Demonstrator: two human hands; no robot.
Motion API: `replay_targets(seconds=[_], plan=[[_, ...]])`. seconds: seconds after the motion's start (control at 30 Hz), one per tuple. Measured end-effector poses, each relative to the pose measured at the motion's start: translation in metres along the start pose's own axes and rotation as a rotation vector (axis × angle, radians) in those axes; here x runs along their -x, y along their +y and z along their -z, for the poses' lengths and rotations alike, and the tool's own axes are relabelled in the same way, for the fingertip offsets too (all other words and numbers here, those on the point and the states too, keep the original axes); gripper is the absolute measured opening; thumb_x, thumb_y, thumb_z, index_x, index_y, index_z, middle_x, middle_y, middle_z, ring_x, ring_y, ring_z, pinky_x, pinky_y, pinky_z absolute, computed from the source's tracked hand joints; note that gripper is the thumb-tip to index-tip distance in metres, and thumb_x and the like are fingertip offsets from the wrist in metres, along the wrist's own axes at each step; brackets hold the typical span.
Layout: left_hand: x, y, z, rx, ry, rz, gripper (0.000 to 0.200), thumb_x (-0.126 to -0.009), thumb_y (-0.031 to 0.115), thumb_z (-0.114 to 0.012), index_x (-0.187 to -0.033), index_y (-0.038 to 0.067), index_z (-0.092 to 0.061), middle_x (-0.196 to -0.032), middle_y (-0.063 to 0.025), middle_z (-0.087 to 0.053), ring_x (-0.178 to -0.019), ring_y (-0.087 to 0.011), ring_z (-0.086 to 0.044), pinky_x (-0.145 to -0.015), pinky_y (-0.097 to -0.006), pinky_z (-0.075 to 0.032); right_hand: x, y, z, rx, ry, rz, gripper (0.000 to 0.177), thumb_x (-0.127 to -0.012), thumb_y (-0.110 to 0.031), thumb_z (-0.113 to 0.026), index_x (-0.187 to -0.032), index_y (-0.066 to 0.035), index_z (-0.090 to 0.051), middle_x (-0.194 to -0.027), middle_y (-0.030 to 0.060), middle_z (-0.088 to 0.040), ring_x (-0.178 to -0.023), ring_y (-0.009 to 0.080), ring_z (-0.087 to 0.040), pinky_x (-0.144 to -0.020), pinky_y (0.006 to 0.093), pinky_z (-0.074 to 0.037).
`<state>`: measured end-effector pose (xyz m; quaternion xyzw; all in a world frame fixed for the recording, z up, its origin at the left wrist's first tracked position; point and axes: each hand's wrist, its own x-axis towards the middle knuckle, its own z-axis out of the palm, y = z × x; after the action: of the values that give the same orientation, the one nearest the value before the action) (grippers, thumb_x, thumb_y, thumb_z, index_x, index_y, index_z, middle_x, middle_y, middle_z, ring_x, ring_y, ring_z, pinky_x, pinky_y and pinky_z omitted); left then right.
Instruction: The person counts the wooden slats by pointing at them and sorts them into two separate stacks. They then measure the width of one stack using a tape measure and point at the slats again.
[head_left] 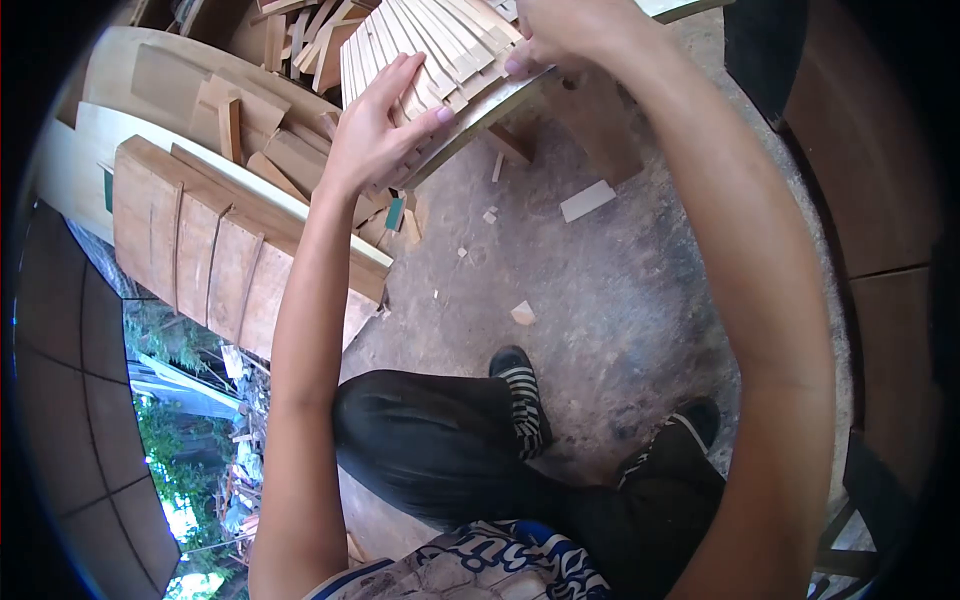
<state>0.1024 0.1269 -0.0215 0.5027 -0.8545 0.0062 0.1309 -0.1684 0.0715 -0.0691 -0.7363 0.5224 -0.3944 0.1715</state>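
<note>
Several thin pale wooden slats (385, 42) lie side by side in a row at the top of the head view, on a board with a worn edge (478, 118). My left hand (375, 135) rests on the slats with its fingers spread and its thumb along their near ends. At the right end of the row, my right hand (565, 35) has its fingers bent round the slat ends, the thumb pressed at the edge. The frame cuts off part of this hand and the far side of the row.
Stacked wooden panels (165, 225) and cardboard (255, 105) stand close on the left. A heap of wood offcuts (318, 45) lies behind them. Scraps, including a white piece (588, 201), are scattered on the concrete floor (620, 300). My knee (400, 415) is below the board.
</note>
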Motion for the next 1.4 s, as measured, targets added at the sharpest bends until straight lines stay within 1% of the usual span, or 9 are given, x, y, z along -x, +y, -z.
replay_targets(seconds=[0.13, 0.53, 0.7, 1.03, 1.13, 1.2, 1.23, 1.3, 1.4], plan=[[0.001, 0.003, -0.002, -0.006, 0.035, 0.012, 0.080, -0.089, 0.045, -0.081, -0.153, 0.004, -0.054, -0.159, -0.0220, -0.051, -0.148, -0.0297, -0.049, -0.120, -0.0383, -0.038, 0.003, -0.004, 0.005, 0.010, -0.022, -0.019, 0.043, -0.102, -0.037, -0.061, -0.125, -0.003, -0.075, -0.127, 0.0194, -0.074, -0.115, 0.0316, -0.071, -0.103, 0.0402, -0.050], [0.001, -0.007, -0.001, -0.041, 0.059, -0.087, 0.080, -0.087, 0.044, -0.083, -0.152, 0.006, -0.055, -0.158, -0.0214, -0.052, -0.148, -0.0326, -0.049, -0.121, -0.0405, -0.038, 0.013, -0.027, 0.023, 0.045, -0.089, -0.057, 0.041, -0.101, -0.035, -0.062, -0.124, -0.003, -0.075, -0.127, 0.0194, -0.074, -0.115, 0.0311, -0.071, -0.102, 0.0405, -0.051], [0.002, -0.001, 0.001, -0.087, 0.060, -0.069, 0.083, -0.088, 0.055, -0.078, -0.152, 0.009, -0.056, -0.160, -0.0221, -0.048, -0.148, -0.0344, -0.048, -0.120, -0.0428, -0.041, 0.019, -0.019, 0.011, -0.046, 0.211, 0.053, 0.033, -0.096, -0.024, -0.069, -0.119, -0.001, -0.076, -0.121, 0.0210, -0.075, -0.112, 0.0325, -0.072, -0.098, 0.0393, -0.054], [-0.004, 0.013, -0.008, -0.178, 0.094, 0.042, 0.094, -0.082, 0.062, -0.079, -0.155, 0.009, -0.052, -0.159, -0.0236, -0.049, -0.149, -0.0362, -0.046, -0.121, -0.0443, -0.039, 0.035, -0.039, 0.032, 0.022, 0.136, 0.108, 0.032, -0.094, -0.021, -0.071, -0.116, 0.002, -0.075, -0.120, 0.0215, -0.076, -0.114, 0.0327, -0.072, -0.099, 0.0396, -0.055], [-0.009, 0.012, -0.008, -0.183, 0.096, 0.035, 0.096, -0.080, 0.064, -0.079, -0.155, 0.009, -0.052, -0.160, -0.0238, -0.048, -0.148, -0.0361, -0.047, -0.120, -0.0448, -0.040, 0.027, -0.025, 0.016, -0.130, 0.165, 0.010, 0.035, -0.092, -0.024, -0.073, -0.116, 0.002, -0.075, -0.119, 0.0225, -0.075, -0.113, 0.0340, -0.072, -0.098, 0.0402, -0.055], [-0.012, 0.018, -0.006, -0.144, 0.080, 0.062, 0.097, -0.080, 0.066, -0.078, -0.154, 0.008, -0.053, -0.160, -0.0238, -0.048, -0.146, -0.0363, -0.050, -0.119, -0.0447, -0.041, 0.025, -0.025, 0.010, -0.663, 0.237, -0.234, 0.036, -0.090, -0.026, -0.074, -0.115, -0.001, -0.076, -0.119, 0.0225, -0.075, -0.113, 0.0347, -0.072, -0.097, 0.0416, -0.055], [-0.015, 0.024, -0.004, -0.141, 0.082, 0.062, 0.097, -0.080, 0.066, -0.078, -0.154, 0.008, -0.053, -0.160, -0.0238, -0.048, -0.146, -0.0363, -0.050, -0.119, -0.0447, -0.041, 0.022, -0.024, 0.013, -0.660, 0.237, -0.234, 0.036, -0.090, -0.026, -0.074, -0.115, -0.001, -0.076, -0.119, 0.0225, -0.075, -0.113, 0.0347, -0.072, -0.097, 0.0416, -0.055], [-0.019, 0.035, 0.001, -0.049, 0.033, 0.109, 0.098, -0.081, 0.069, -0.075, -0.153, 0.008, -0.053, -0.159, -0.0239, -0.048, -0.144, -0.0367, -0.052, -0.119, -0.0442, -0.041, 0.013, -0.021, 0.021, 0.197, -0.004, 0.082, 0.035, -0.090, -0.028, -0.075, -0.115, -0.003, -0.077, -0.120, 0.0213, -0.075, -0.113, 0.0342, -0.071, -0.098, 0.0426, -0.055], [-0.025, 0.029, -0.006, -0.108, 0.026, 0.094, 0.096, -0.081, 0.069, -0.074, -0.153, 0.007, -0.054, -0.157, -0.0220, -0.051, -0.140, -0.0373, -0.056, -0.118, -0.0435, -0.043, 0.009, -0.023, 0.023, 0.245, -0.010, -0.007, 0.036, -0.090, -0.031, -0.076, -0.115, -0.005, -0.078, -0.120, 0.0197, -0.075, -0.115, 0.0330, -0.071, -0.099, 0.0428, -0.054]])
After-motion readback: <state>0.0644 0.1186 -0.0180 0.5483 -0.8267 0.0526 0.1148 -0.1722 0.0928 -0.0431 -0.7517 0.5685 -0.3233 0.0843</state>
